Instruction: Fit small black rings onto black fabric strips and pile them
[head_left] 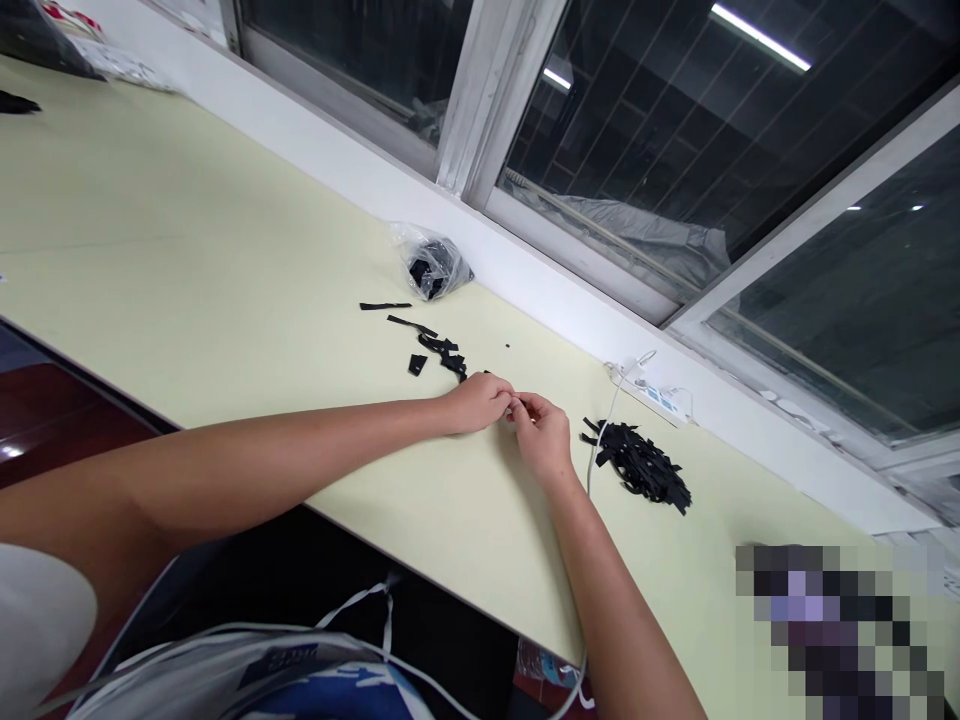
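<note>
My left hand (480, 401) and my right hand (541, 432) meet above the table, fingertips pinched together. A little dark material shows between the fingers, but it is too small and covered to make out. Just beyond my left hand lies a small cluster of black strips (447, 352), partly hidden by that hand. Two single black strips, one of them straight (385, 306), and a short black piece (418, 364) lie close by. To the right of my right hand is a larger heap of black strips (643, 466).
A clear plastic bag (435, 266) with black contents stands against the white ledge. A white cable (600, 440) runs across the pale table (247, 330), past my right forearm, from a power strip (651, 393). A pixelated patch covers the lower right. Windows line the back.
</note>
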